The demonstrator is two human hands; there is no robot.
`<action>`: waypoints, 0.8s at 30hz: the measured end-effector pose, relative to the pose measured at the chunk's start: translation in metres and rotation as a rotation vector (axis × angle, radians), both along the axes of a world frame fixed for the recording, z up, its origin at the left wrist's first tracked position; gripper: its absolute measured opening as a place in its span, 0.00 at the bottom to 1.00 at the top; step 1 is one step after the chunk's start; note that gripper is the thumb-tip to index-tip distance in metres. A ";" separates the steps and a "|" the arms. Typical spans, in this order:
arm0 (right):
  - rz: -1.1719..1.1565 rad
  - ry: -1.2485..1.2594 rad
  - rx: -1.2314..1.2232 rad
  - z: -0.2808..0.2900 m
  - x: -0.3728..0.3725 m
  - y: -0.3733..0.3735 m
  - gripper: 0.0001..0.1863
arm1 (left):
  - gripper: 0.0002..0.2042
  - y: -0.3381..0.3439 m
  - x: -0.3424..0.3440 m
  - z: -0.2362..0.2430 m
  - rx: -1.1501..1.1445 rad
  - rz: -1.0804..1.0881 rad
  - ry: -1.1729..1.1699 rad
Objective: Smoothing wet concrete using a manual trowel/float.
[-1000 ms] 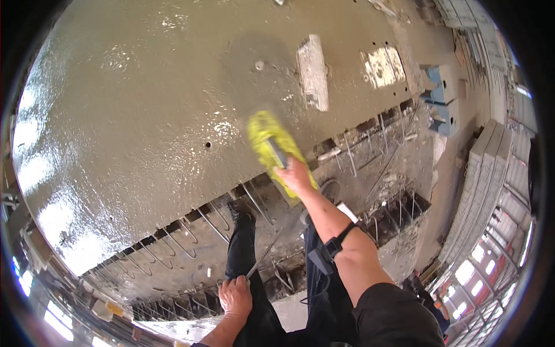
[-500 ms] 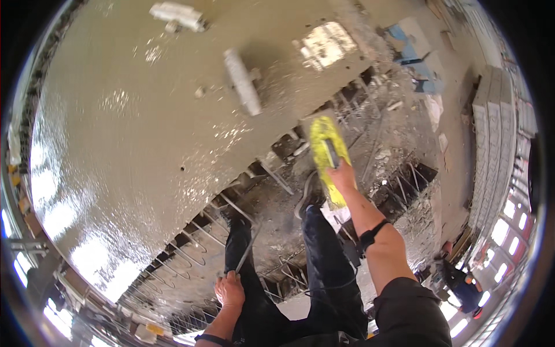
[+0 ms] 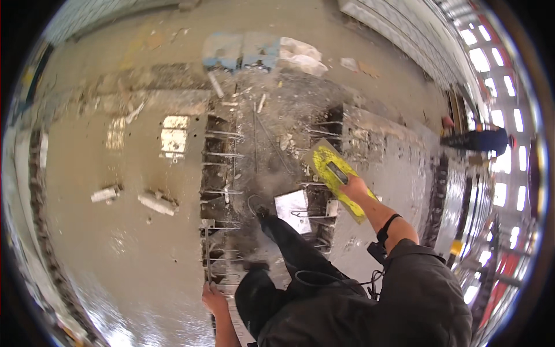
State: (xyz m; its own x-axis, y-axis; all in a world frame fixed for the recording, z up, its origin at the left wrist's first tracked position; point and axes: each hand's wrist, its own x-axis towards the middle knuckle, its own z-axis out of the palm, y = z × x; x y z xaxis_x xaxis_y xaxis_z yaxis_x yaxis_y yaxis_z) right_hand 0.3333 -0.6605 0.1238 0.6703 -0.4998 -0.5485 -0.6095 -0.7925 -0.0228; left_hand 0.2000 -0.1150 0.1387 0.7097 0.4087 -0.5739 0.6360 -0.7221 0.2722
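Right grip (image 3: 354, 188) clamped on yellow trowel (image 3: 335, 172) at edge of right slab (image 3: 399, 159); left grip (image 3: 215, 301) closed on thin rod (image 3: 208, 254) beside left slab (image 3: 156, 237); debris-strewn channel (image 3: 272, 168) between.

The right arm (image 3: 388, 222) reaches forward, right grip (image 3: 354, 189) curled, left grip (image 3: 214, 299) curled lower down.

Ahead of you, two blue-stained blocks (image 3: 261, 51) sit side by side, with crumpled white sheeting (image 3: 302, 56) just to their right. At your far right, a person in dark clothing (image 3: 488, 141) is near bright windows (image 3: 500, 195); a pale square sheet (image 3: 292, 208) lies below.
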 end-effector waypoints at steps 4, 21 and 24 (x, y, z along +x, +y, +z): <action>-0.154 0.016 -0.129 0.034 -0.109 -0.027 0.23 | 0.16 0.008 0.021 0.011 -0.051 -0.034 -0.099; -0.789 0.351 0.033 0.135 -0.436 0.008 0.17 | 0.15 0.177 -0.061 -0.021 -0.073 0.509 0.318; -0.828 0.324 0.064 0.125 -0.427 -0.005 0.18 | 0.15 0.166 0.008 -0.018 -0.186 0.225 0.058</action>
State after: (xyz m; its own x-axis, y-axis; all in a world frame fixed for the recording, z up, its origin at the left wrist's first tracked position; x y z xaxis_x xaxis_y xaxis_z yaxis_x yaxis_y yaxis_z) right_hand -0.0940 -0.6653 0.2492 -0.0851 -0.7172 -0.6917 -0.9703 -0.0982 0.2211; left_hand 0.2083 0.0509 0.1203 0.5771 0.4362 -0.6904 0.7927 -0.5024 0.3452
